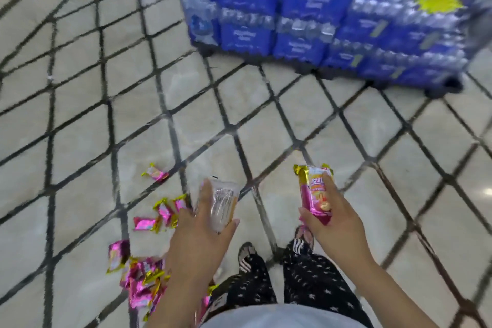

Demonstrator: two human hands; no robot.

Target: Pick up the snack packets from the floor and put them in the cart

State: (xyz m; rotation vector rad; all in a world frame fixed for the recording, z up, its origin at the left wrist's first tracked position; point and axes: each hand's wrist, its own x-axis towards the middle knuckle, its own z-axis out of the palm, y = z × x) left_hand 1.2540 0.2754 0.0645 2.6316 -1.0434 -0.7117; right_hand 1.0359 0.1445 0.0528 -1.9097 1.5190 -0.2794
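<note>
While plenty of packets are not yet gathered, the person stands in star-print trousers and sandals (303,237), both hands raised in front of the body, each grasping one item. Their left hand (202,229) is wrapped round a pale, see-through packet (222,202), fingers along one side, thumb on the other. Their right hand (335,221) clasps a pink snack packet (316,194) with gold ends, held upright. Down to their left lies a heap of loose pink-and-gold packets (141,282), with more strung out beyond it. A black wire grid (231,129), probably the cart's basket, crosses the whole view over the pale floor (306,112); I cannot tell whether the loose packets lie on it or beneath it, so the job looks partly done at most. Farthest off stand stacked packs of bottled water (306,21) in blue wrap.
</note>
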